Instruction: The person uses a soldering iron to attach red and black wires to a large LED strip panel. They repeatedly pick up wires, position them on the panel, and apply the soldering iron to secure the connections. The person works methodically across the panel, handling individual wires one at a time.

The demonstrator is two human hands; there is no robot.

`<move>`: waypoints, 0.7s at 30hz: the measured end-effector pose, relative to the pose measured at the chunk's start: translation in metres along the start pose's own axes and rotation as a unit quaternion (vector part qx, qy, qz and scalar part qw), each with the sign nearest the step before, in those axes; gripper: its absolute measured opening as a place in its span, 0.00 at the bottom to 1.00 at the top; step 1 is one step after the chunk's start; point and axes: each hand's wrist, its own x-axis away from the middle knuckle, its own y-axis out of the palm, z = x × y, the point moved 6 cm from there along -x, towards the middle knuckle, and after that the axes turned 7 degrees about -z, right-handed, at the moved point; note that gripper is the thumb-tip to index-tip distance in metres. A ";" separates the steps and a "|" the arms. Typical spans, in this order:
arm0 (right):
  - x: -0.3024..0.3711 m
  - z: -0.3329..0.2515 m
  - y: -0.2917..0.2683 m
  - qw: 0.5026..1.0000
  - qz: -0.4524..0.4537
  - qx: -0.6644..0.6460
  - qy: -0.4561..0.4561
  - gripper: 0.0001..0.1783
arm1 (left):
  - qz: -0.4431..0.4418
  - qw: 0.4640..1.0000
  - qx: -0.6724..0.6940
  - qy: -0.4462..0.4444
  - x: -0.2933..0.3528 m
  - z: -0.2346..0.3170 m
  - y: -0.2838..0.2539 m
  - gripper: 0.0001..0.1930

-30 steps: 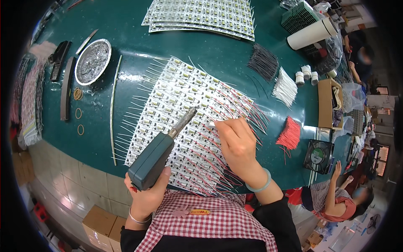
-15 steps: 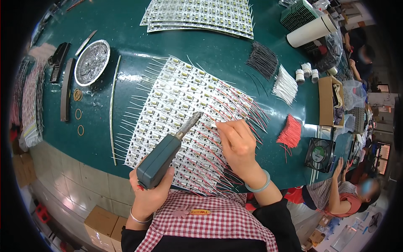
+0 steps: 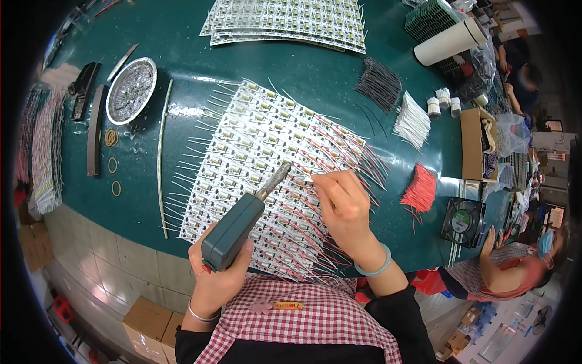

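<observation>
A large white panel of small circuit boards (image 3: 239,142) lies on the green table in front of me. White wires stick out from its left edge, and red and white wires cover its right part. My left hand (image 3: 221,280) is closed around the dark green handle of a soldering iron (image 3: 232,232). The iron's tip lies over the middle of the panel; whether it touches cannot be told. Just right of the tip, my right hand (image 3: 345,203) pinches a short white wire (image 3: 308,178) between thumb and fingertips, low over the boards.
Black (image 3: 378,85), white (image 3: 412,124) and red wire bundles (image 3: 418,189) lie to the right, near a small fan (image 3: 462,222) and a cardboard box (image 3: 478,145). A foil bowl (image 3: 151,91) sits left. More board panels (image 3: 285,27) are stacked at the back. A co-worker (image 3: 509,273) is at right.
The soldering iron's body has shifted slightly right, while its tip stays near the same spot. My right hand has barely moved. The co-worker at right has shifted and turned.
</observation>
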 end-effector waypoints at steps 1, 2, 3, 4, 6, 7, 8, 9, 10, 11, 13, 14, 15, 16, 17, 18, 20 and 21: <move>0.000 0.000 0.000 1.000 0.000 0.001 0.000 0.12 | -0.004 1.000 -0.012 0.004 0.000 0.001 0.000 0.10; -0.001 0.000 -0.001 1.000 0.001 0.002 -0.001 0.12 | -0.008 1.000 -0.023 0.007 -0.001 0.003 0.000 0.10; -0.001 0.000 -0.001 1.000 0.001 0.001 -0.002 0.12 | -0.011 0.999 -0.036 0.011 -0.001 0.003 -0.001 0.10; -0.001 0.000 0.000 1.000 0.001 0.000 -0.003 0.12 | 0.001 1.000 -0.028 0.011 0.000 0.003 -0.002 0.10; -0.001 0.000 0.000 1.000 0.001 -0.001 -0.004 0.12 | 0.026 1.000 -0.013 0.012 0.004 0.003 -0.003 0.09; -0.001 0.000 -0.001 1.000 0.001 -0.002 -0.004 0.12 | 0.024 0.998 -0.049 0.027 0.006 0.004 -0.004 0.09; -0.001 0.000 -0.001 1.000 0.000 -0.002 -0.003 0.12 | 0.023 0.995 -0.086 0.041 0.008 0.004 -0.008 0.08; -0.001 0.001 0.000 1.000 -0.001 -0.002 -0.003 0.12 | 0.023 0.991 -0.122 0.055 0.009 0.004 -0.009 0.08; -0.001 0.001 0.000 1.000 -0.002 -0.002 -0.002 0.12 | 0.028 0.994 -0.098 0.032 0.009 0.002 -0.010 0.08; -0.001 0.001 0.001 1.000 -0.003 -0.002 -0.002 0.12 | 0.034 0.997 -0.074 0.008 0.010 0.001 -0.010 0.07; -0.001 0.000 -0.001 1.000 -0.002 -0.001 0.000 0.12 | 0.034 0.998 -0.052 -0.016 0.010 -0.001 -0.011 0.07; -0.001 0.000 -0.002 1.000 -0.002 0.000 0.001 0.12 | 0.031 0.998 -0.055 -0.018 0.012 -0.003 -0.012 0.07; -0.002 0.000 -0.001 1.000 -0.002 0.000 0.003 0.12 | 0.029 0.998 -0.058 -0.020 0.013 -0.006 -0.012 0.07; -0.002 0.000 -0.001 1.000 -0.003 -0.001 0.004 0.12 | 0.038 0.996 -0.078 0.011 0.013 -0.004 -0.011 0.07; -0.002 -0.001 -0.001 1.000 -0.004 -0.002 0.005 0.12 | 0.048 0.993 -0.098 0.042 0.013 -0.002 -0.010 0.07; -0.002 -0.001 -0.001 1.000 -0.004 0.000 0.005 0.12 | 0.047 0.993 -0.098 0.055 0.013 0.000 -0.009 0.07; -0.001 0.000 -0.001 1.000 -0.004 0.002 0.004 0.12 | 0.036 0.994 -0.081 0.061 0.010 0.003 -0.008 0.07; 0.000 0.000 -0.001 1.000 -0.004 0.002 0.006 0.12 | 0.026 0.996 -0.062 0.054 0.009 0.004 -0.007 0.07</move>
